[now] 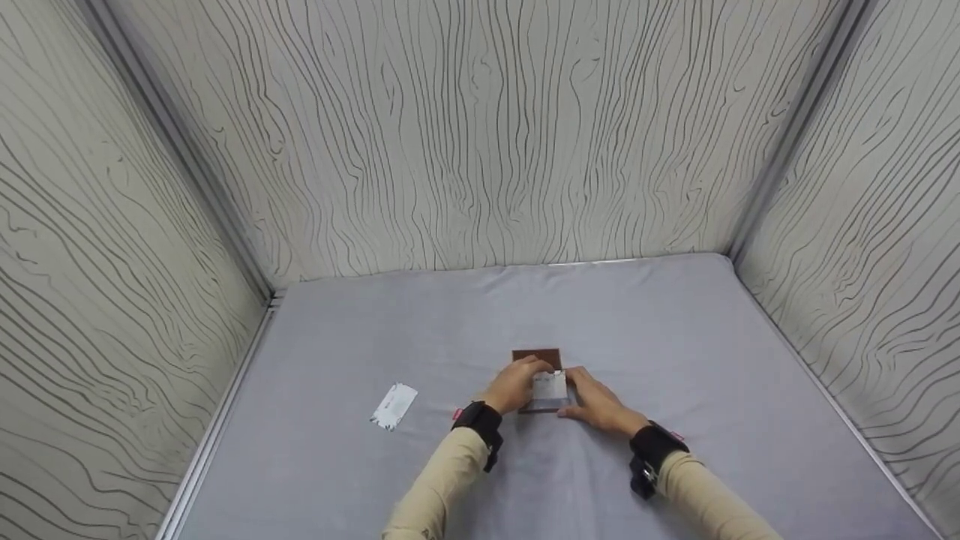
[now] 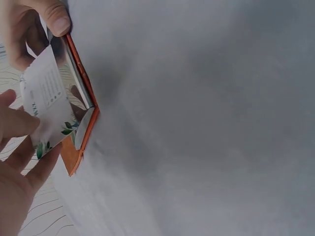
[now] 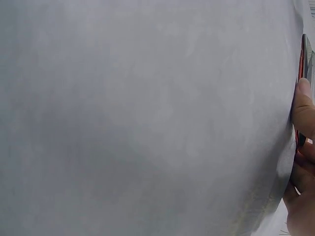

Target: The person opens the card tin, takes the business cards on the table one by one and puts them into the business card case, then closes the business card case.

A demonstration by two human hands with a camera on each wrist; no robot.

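An orange-brown card case point(image 1: 535, 354) with a shiny metal inside lies open on the cloth, its lid toward the back. My left hand point(image 1: 513, 384) reaches over it from the left. Between its thumb and fingers it pinches a white card point(image 2: 48, 91) printed with green leaves, which slants above the metal tray in the left wrist view. My right hand point(image 1: 598, 403) grips the case at its right side, the thumb at the near edge. Part of the case is hidden beneath the hands and the card.
Another white card point(image 1: 394, 406) with leaf-patterned corners lies flat to the left of the hands. A pale grey cloth point(image 1: 645, 322) covers the table. Wood-grain patterned panels point(image 1: 480, 135) enclose the back and both sides.
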